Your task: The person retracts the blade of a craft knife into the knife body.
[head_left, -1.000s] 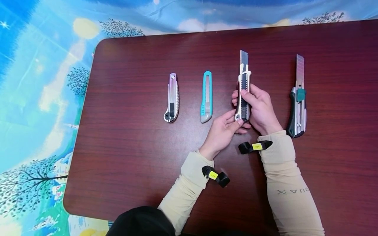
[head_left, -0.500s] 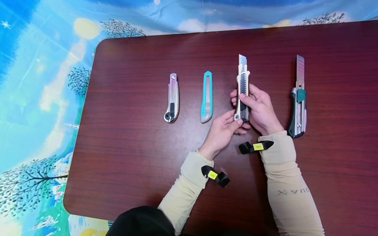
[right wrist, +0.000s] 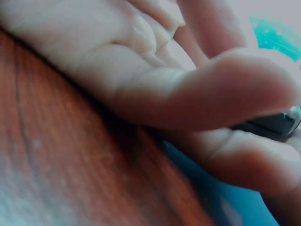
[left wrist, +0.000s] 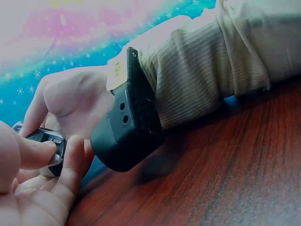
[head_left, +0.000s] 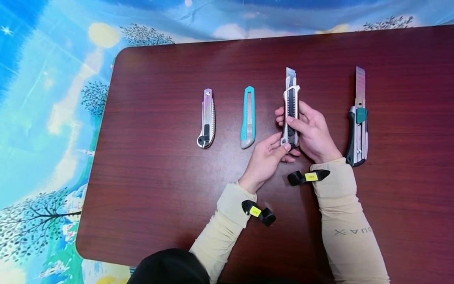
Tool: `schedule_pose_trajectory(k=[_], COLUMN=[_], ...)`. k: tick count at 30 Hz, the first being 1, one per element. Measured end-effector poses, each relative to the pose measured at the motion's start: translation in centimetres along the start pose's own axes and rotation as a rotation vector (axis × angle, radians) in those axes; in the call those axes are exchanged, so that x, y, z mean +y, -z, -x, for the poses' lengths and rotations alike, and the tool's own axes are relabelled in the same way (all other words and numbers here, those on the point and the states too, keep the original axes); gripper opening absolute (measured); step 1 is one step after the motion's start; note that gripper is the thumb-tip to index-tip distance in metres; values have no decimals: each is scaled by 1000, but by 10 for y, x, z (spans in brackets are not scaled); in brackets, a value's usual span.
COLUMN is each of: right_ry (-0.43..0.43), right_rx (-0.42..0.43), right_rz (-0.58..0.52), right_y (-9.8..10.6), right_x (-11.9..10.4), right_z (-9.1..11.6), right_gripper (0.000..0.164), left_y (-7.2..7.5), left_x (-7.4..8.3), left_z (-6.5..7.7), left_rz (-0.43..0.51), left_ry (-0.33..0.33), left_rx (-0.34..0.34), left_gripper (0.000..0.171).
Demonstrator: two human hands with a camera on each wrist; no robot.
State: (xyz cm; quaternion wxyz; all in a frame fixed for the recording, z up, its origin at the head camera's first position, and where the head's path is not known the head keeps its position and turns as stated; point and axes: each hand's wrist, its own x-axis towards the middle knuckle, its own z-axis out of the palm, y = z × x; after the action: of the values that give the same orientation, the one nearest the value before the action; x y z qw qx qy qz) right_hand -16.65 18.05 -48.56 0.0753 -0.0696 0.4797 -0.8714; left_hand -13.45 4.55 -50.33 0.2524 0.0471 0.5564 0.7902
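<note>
Caught over a dark red-brown table (head_left: pixel 159 189), apparently at an adjusting step, and calling next, by the look of it, for a slow, controlled slide against a firm brace. Stretched across in pale fabric, with the right sleeve (head_left: pixel 349 236) set nearly straight up from lower right and the left sleeve (head_left: pixel 221 228) slanted in from lower left. Set, on the right, just beside a green-and-black cutter (head_left: pixel 360 134), lying flat. Wrapped with the right hand (head_left: pixel 313 132) round a silver-and-black utility knife (head_left: pixel 292 104), fingers behind and thumb on its face; pinched at the butt end by the left hand (head_left: pixel 265 159), between thumb and fingers. Held lengthwise, pointed away from the body, between the green-and-black cutter and a teal cutter (head_left: pixel 249 118), with a slim silver cutter (head_left: pixel 207 118) lying farther left. Tipped with a short length of exposed blade (head_left: pixel 291 72), well apart from all fingertips. Pressed by the right thumb along a black toothed track (head_left: pixel 292 96), probably on the slider, too covered to tell
</note>
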Motion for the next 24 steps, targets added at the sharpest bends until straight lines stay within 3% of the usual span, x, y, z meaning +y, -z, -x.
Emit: schedule_pose_trajectory(k=[7, 17, 24], right_ry=[-6, -150, -128], right_rx=[50, 65, 50], right_rz=[10, 66, 127], right_y=[1, 2, 2], right_x=[3, 8, 8], right_z=[-1, -4, -3], right_gripper=[40, 49, 43], left_y=[0, 4, 3], left_x=[-3, -3, 0], left_z=[-1, 0, 0], left_rz=[57, 94, 86], left_ry=[-20, -88, -72], left_rx=[-1, 41, 28], left_gripper=[40, 43, 42])
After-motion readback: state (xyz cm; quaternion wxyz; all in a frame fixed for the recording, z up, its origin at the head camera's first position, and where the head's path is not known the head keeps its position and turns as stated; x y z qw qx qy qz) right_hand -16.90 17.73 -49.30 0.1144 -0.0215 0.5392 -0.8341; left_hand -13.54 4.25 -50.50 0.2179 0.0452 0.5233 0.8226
